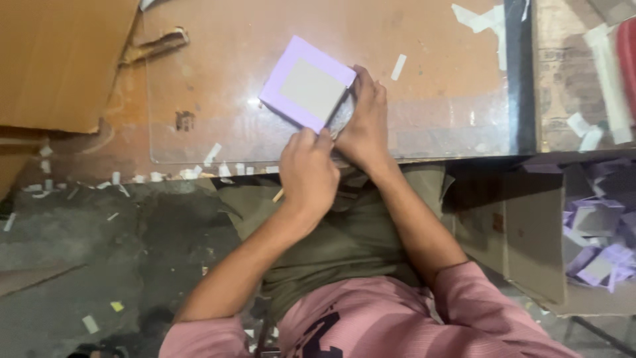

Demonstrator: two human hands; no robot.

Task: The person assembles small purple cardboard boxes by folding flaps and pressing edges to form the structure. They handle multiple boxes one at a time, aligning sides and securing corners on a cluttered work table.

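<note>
Glass-topped table [430,99] bears a lilac box [308,84] with grey centre, gripped by left hand [308,174] and right hand [364,122]

A box [308,84] sits on the glass sheet [437,126] covering the tabletop [165,142], near its front edge, both hands touching its right side; cardboard sheets [59,59] lie at the left.

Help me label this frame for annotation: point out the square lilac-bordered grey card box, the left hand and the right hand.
Square lilac-bordered grey card box [310,85]: head view, on its grey centre panel.
Left hand [309,174]: head view, back of hand.
Right hand [366,126]: head view, back of hand.
</note>
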